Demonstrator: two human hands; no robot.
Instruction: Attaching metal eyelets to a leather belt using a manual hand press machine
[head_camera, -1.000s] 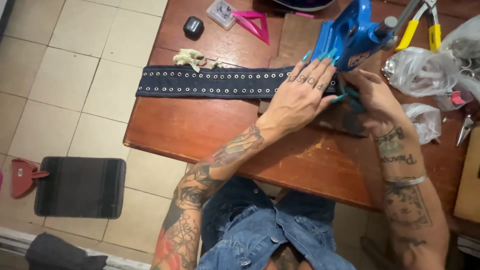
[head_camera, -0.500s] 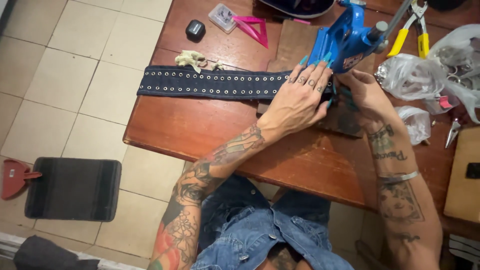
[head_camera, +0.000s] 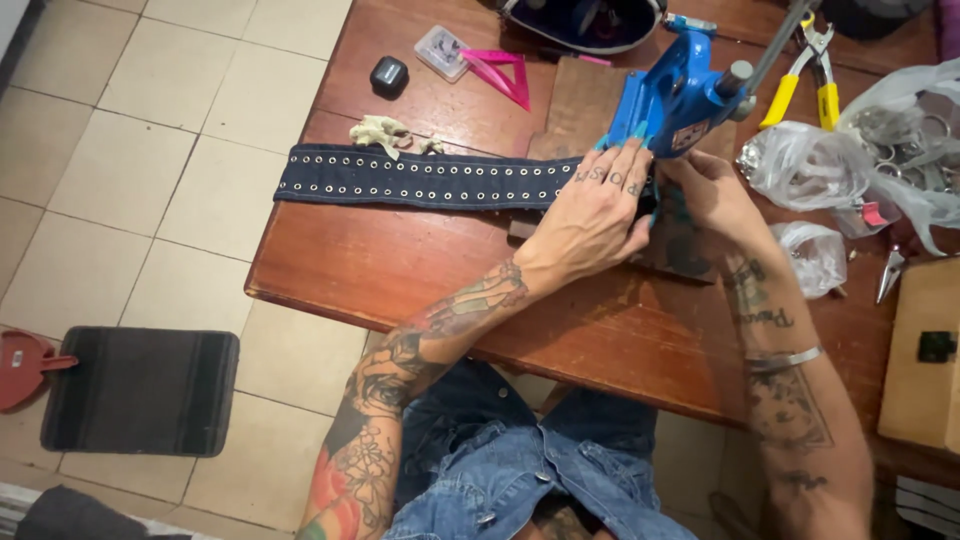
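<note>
A dark blue strap (head_camera: 420, 178) studded with rows of metal eyelets lies across the wooden table (head_camera: 400, 270), its right end running under a blue hand press (head_camera: 680, 100). My left hand (head_camera: 595, 215) lies flat on that end of the strap, fingers spread, fingertips at the press base. My right hand (head_camera: 705, 190) is at the press base too, fingers curled on the strap beneath the tool; what its fingertips pinch is hidden. The press stands on a dark wooden board (head_camera: 690, 250).
Yellow-handled pliers (head_camera: 800, 75), clear plastic bags of metal rings (head_camera: 860, 160), a pink triangle ruler (head_camera: 505, 72), a small black box (head_camera: 388, 75) and a pale figurine (head_camera: 378, 130) lie on the table. A wooden box (head_camera: 925, 350) sits at right. A dark mat (head_camera: 140, 390) lies on the tiled floor.
Both hands stay at the press on the strap's right end. The view has shifted slightly; the strap has not visibly moved.
</note>
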